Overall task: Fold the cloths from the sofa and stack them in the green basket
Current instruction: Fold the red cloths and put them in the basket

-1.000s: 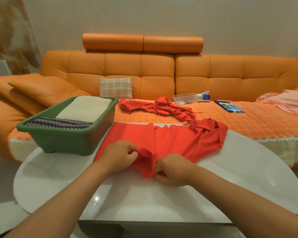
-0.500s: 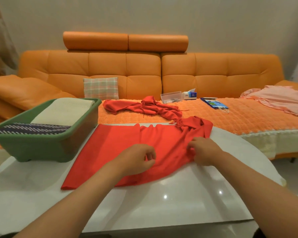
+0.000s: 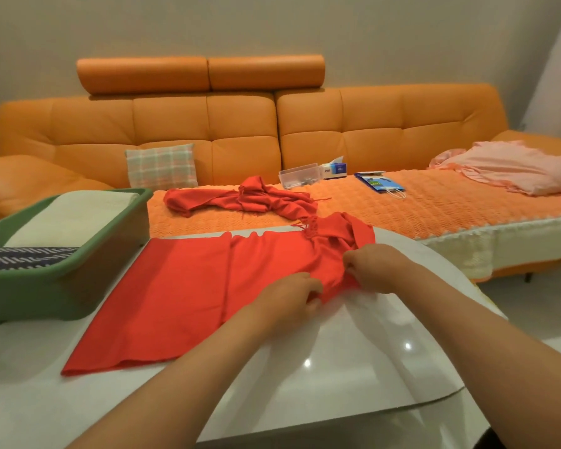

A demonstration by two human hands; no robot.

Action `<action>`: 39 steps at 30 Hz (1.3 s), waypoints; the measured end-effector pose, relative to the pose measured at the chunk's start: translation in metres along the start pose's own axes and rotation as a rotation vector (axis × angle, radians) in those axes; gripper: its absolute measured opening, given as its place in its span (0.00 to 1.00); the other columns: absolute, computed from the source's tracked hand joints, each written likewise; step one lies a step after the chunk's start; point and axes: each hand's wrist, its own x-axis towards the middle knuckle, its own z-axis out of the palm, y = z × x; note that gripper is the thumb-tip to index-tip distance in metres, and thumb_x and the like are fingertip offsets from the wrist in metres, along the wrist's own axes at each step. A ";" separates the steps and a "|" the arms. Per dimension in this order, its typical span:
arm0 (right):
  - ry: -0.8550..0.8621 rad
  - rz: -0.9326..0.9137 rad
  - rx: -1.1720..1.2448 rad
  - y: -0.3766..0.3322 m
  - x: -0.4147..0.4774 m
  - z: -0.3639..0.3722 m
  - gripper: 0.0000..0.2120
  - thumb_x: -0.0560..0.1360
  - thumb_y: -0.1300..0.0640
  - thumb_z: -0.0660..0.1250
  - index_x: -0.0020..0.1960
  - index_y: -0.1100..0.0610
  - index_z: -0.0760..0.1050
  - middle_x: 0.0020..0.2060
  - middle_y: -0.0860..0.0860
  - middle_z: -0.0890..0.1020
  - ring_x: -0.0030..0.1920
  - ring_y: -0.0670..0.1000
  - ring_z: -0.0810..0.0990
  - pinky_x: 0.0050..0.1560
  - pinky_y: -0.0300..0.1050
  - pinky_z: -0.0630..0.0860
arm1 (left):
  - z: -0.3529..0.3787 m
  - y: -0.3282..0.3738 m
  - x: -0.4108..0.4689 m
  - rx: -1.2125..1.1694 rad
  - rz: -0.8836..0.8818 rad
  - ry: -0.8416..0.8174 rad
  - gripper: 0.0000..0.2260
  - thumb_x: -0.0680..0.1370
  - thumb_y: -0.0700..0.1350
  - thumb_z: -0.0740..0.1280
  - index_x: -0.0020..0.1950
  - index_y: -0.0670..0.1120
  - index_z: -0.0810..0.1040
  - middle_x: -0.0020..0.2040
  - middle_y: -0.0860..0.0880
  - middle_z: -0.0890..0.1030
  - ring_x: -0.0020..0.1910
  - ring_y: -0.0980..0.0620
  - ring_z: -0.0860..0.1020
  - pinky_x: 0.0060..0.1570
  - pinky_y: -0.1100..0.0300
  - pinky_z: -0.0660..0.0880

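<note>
A red cloth lies spread on the white table, its far right end bunched and trailing onto the sofa. My left hand and my right hand both pinch the cloth's near right edge, close together, lifting a small fold. The green basket stands on the table at the left, holding a folded cream cloth and a dark striped cloth. A pink cloth lies crumpled on the sofa at the far right.
The orange sofa runs behind the table, with a checked cushion, a clear plastic box, a tissue pack and a blue paper bag on its seat.
My view has shifted right. My left hand slid right along the cloth's near edge to meet my right hand, and both now pinch the right end.
</note>
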 end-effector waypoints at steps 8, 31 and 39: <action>-0.505 0.216 0.228 -0.005 -0.037 -0.030 0.12 0.73 0.46 0.69 0.39 0.54 0.81 0.37 0.49 0.83 0.39 0.52 0.82 0.41 0.42 0.78 | -0.020 0.038 0.004 -0.260 -0.056 -0.456 0.08 0.76 0.49 0.66 0.41 0.50 0.84 0.40 0.53 0.84 0.35 0.57 0.79 0.42 0.62 0.76; 0.476 0.332 0.162 0.062 0.127 0.040 0.12 0.80 0.59 0.59 0.58 0.55 0.79 0.52 0.55 0.79 0.53 0.59 0.78 0.49 0.51 0.73 | 0.013 -0.106 0.171 0.209 -0.231 -0.182 0.21 0.79 0.47 0.65 0.72 0.49 0.72 0.69 0.47 0.75 0.68 0.44 0.72 0.65 0.53 0.70; 0.621 0.362 0.087 0.080 0.107 0.029 0.06 0.71 0.57 0.65 0.45 0.56 0.80 0.42 0.54 0.80 0.46 0.57 0.76 0.50 0.52 0.68 | 0.007 -0.102 0.155 0.128 -0.130 0.254 0.08 0.68 0.40 0.68 0.44 0.49 0.82 0.45 0.48 0.79 0.49 0.43 0.76 0.46 0.52 0.71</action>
